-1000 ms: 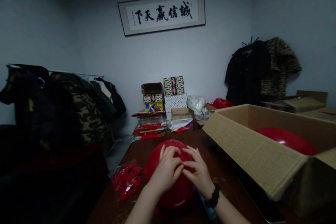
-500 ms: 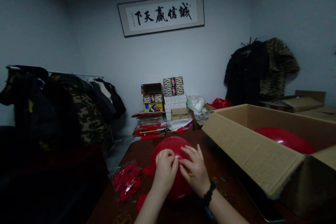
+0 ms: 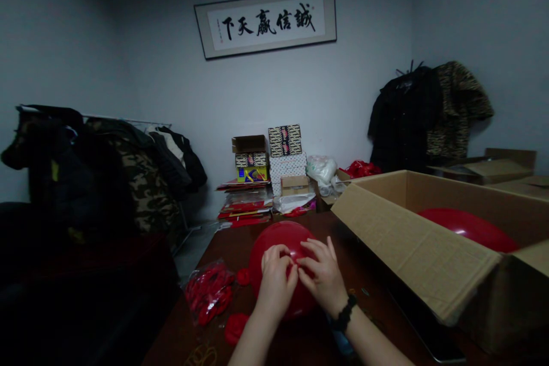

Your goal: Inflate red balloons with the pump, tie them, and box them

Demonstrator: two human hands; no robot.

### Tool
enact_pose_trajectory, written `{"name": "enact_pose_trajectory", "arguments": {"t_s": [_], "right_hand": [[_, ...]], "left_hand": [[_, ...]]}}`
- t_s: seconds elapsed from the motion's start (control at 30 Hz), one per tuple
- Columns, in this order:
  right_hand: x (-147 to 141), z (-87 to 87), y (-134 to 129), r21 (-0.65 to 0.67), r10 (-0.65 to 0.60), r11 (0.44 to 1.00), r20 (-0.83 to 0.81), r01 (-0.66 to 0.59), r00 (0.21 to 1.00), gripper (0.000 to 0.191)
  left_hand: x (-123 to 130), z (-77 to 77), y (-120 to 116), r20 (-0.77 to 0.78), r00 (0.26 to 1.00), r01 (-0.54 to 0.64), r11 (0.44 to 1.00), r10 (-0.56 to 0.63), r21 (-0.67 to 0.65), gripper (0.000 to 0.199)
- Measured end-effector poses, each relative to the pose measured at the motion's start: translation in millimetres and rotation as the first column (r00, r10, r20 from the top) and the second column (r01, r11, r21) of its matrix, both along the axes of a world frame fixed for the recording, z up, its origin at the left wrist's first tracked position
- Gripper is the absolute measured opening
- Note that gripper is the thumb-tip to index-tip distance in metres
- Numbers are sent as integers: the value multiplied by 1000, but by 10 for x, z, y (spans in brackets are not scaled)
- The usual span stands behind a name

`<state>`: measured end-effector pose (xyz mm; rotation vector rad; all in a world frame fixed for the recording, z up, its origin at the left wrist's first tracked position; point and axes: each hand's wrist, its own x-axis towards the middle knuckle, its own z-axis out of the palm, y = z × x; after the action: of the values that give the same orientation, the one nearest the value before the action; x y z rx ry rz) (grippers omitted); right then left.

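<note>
A round, inflated red balloon [image 3: 274,238] sits in front of me above the dark table. My left hand [image 3: 277,274] is closed, its thumb and fingers pinching at the balloon's near side. Opposite it, my right hand [image 3: 321,274] pinches the same spot with thumb and forefinger, while its other fingers fan out over the balloon. The fingertips of both hands meet there, where the neck seems to be; the neck itself is mostly hidden. A black band [image 3: 345,313] circles my right wrist. Left of the balloon lie uninflated red balloons [image 3: 235,329] and a clear bag of red balloons [image 3: 209,293].
An open cardboard box [image 3: 412,246] holding another inflated red balloon [image 3: 467,229] stands at the right. Beside it lies a dark phone-like slab [image 3: 429,331]. Rubber bands [image 3: 201,356] are at the near edge. Stacked boxes [image 3: 286,168] stand at the back, and a clothes rack [image 3: 128,120] at the left.
Both hands keep their pinch at the balloon's near side with little change. The whole view has shifted slightly, and more of the loose red balloons at the left now shows.
</note>
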<state>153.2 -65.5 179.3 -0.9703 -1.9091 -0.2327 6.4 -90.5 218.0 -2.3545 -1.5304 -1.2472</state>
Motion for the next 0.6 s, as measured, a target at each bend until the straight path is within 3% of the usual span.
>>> {"name": "enact_pose_trajectory", "arguments": {"t_s": [0.27, 0.43, 0.6], "right_hand": [[123, -38, 78, -92, 58, 993, -143, -72, 988, 31], [122, 81, 41, -97, 233, 964, -150, -248, 961, 27], [-10, 112, 18, -193, 304, 890, -423, -412, 854, 22]], "left_hand": [[-27, 122, -65, -176, 984, 42, 995, -25, 89, 16], [-62, 170, -42, -190, 981, 66, 994, -48, 90, 17], [-104, 191, -47, -176, 980, 106, 991, -90, 84, 20]]}}
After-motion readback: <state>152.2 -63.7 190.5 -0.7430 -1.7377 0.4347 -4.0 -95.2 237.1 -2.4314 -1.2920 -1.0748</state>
